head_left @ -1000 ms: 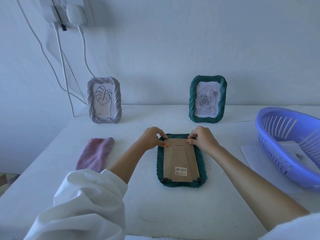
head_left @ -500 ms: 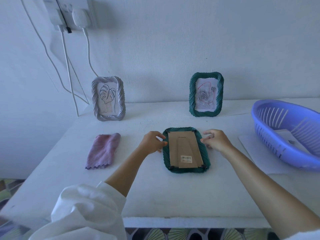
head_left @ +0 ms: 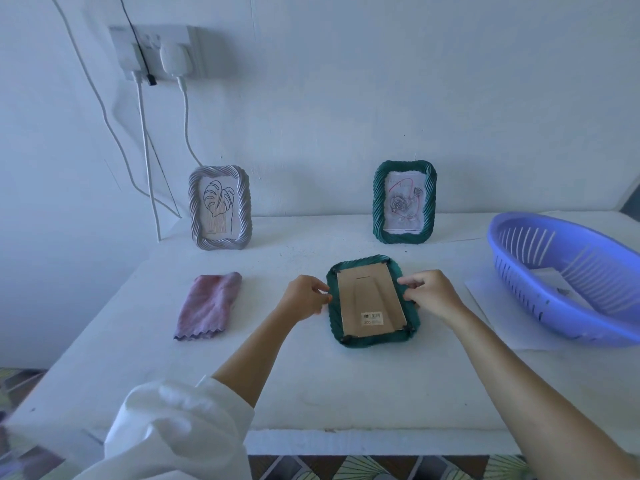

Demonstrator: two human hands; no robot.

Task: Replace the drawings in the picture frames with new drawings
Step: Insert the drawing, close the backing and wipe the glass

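A green picture frame [head_left: 372,337] lies face down on the white table [head_left: 311,386], its brown cardboard back [head_left: 369,301] with a barcode sticker facing up. My left hand [head_left: 304,297] grips the frame's left edge with curled fingers. My right hand [head_left: 431,292] grips its right edge the same way. At the back, a grey frame [head_left: 219,208] with a leaf drawing stands on the left. A second green frame [head_left: 404,202] holding a rose drawing stands upright on the right.
A folded pink cloth [head_left: 207,304] lies left of the frame. A purple plastic basket [head_left: 568,275] with paper inside sits at the right on white sheets [head_left: 485,296]. Cables [head_left: 147,161] hang from a wall socket [head_left: 156,50] at the back left.
Both hands slid from the top corners of the cardboard back down to the frame's side edges and now grip them. The camera has pulled back and up.
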